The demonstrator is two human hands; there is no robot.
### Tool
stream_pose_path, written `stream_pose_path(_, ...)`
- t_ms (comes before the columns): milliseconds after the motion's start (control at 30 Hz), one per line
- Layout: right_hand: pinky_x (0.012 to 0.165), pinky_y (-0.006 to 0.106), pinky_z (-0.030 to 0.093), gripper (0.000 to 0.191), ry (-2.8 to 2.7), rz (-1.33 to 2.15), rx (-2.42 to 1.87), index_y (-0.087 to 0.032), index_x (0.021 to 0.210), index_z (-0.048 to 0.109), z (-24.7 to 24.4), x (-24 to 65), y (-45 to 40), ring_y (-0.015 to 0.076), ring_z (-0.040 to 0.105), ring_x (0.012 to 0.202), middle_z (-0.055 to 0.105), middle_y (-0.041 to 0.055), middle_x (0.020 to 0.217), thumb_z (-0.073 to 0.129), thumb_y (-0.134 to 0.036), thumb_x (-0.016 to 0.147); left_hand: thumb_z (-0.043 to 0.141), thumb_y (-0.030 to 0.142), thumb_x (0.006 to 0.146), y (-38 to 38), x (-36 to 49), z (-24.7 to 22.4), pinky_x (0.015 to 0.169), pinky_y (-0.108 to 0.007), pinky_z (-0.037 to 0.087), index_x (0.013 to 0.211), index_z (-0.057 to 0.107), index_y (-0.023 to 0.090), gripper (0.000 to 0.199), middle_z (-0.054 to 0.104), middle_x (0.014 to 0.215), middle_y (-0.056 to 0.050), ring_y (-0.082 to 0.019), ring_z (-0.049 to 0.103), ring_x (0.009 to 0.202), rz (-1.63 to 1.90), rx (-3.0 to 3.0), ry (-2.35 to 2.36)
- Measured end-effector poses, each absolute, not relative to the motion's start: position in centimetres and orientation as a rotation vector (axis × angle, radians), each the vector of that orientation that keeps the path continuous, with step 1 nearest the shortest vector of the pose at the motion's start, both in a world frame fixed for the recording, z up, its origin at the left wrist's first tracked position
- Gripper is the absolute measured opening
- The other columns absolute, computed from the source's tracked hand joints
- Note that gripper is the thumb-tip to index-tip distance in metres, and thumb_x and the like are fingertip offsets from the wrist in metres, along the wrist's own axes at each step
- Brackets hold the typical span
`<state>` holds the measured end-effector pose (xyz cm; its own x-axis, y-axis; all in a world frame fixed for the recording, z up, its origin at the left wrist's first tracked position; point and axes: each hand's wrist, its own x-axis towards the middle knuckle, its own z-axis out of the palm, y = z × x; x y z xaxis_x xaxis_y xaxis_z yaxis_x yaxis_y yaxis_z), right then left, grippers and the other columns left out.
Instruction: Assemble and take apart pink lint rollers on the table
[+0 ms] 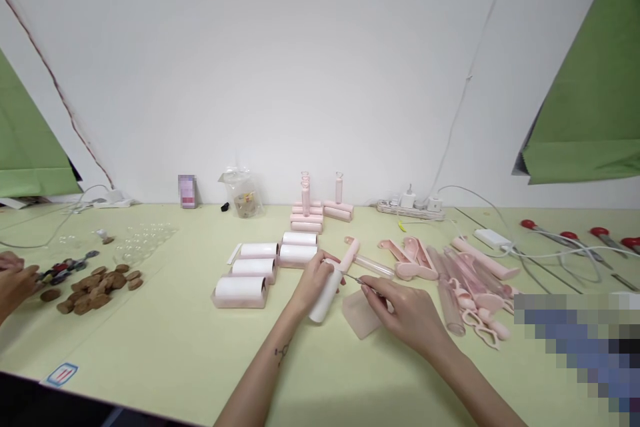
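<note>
Fingers curled, my left hand [314, 280] grips a white lint roll [326, 297] tilted above the table. My right hand [397, 310] pinches a thin metal tool [354, 278], its tip at the roll's upper end; the tool's exact kind is too small to tell. Under my right hand lies a translucent pinkish case [361, 315], partly covered. Just beyond my hands are a pink handle piece [351, 253] and a clear tube [374, 267]. To the left, several white lint rolls [240, 287] sit in pinkish cases.
Assembled pink lint rollers [307, 221] stand by the wall. Loose pink parts [475, 300] pile up at right, near cables and a power strip [410, 209]. Red-handled tools [570, 238] lie far right. Brown pieces [95, 290] and another person's hands [15, 283] are at left.
</note>
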<state>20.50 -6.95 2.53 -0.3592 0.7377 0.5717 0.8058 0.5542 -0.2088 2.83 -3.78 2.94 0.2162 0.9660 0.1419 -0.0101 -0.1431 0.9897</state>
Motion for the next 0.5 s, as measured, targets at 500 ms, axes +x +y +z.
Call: stream_pose_path(500, 0.046, 0.022, 0.034, 0.033, -2.170, -0.044, -1.381, -0.023, 0.087, 0.063, 2.43, 20.60, -6.98, 0.0154, 0.061, 0.059, 0.069, 0.0017, 0.070, 0.031, -0.034, 0.087, 0.045, 0.036, 0.076, -4.33, 2.81, 2.91, 0.045, -0.022, 0.041, 0.081, 0.049, 0.020, 0.017, 0.053, 0.060, 0.003, -0.012, 0.052, 0.050, 1.001, 1.523, 0.958)
